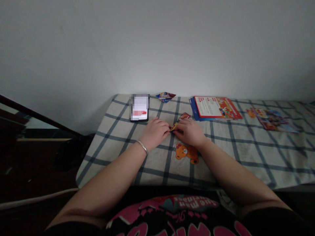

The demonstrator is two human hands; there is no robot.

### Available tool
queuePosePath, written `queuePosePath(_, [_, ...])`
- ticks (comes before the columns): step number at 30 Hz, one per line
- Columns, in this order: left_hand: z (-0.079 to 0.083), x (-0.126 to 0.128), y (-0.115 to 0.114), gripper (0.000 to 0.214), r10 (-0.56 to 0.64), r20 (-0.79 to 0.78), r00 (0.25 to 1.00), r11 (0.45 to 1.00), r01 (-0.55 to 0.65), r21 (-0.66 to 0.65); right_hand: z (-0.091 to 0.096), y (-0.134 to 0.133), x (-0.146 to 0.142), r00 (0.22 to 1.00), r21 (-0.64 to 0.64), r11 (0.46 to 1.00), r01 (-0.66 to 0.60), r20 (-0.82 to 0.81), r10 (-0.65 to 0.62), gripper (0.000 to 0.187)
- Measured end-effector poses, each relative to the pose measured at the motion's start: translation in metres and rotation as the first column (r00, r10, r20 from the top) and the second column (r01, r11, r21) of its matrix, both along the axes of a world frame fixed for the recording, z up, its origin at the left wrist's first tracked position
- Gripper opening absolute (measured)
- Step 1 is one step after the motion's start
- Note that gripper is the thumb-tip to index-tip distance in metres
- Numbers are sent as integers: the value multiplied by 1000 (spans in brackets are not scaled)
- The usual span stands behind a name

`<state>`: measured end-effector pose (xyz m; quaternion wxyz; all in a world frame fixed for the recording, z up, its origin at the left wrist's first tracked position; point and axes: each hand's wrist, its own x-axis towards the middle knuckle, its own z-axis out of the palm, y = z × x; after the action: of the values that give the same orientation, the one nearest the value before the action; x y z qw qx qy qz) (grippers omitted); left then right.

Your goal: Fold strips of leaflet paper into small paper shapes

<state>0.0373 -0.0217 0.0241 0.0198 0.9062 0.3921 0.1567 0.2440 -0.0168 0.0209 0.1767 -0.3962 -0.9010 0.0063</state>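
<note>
My left hand (155,131) and my right hand (190,131) meet over the middle of the checked tablecloth (115,144). Between them is a small piece of colourful printed paper (174,126), partly covered by my right fingers. My left fingertips pinch its left end, and my right fingers are closed on it from the other side. One end of the paper shows beyond my right knuckles. A silver bangle (142,147) circles my left wrist.
A phone (140,108) with a lit, partly blurred screen lies behind my left hand. Near the wall (157,49) sits a folded printed paper piece (166,96). To the right are stacked printed sheets (209,107) and a colourful packet (274,119). A bear print (187,153) decorates the cloth.
</note>
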Motion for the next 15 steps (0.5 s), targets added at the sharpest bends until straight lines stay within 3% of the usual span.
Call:
queuePosePath(6, [-8,6,-1,6,101,133,986,995,-101,-7,-5,5,-2,997,-50,998,41,-68,-45,12])
queuePosePath(10, [-10,6,-2,4,145,125,981,989,-142,-35,-5,7,-4,995,-99,994,54,-84,-63,7])
queuePosePath(12, [-7,4,-1,9,125,104,987,992,-121,-39,-5,7,-5,994,-113,991,65,-82,-74,7])
queuePosePath(15, [-2,-4,1,19,-8,48,999,999,9,-38,-4,8,-6,994,-126,989,73,-70,-82,8])
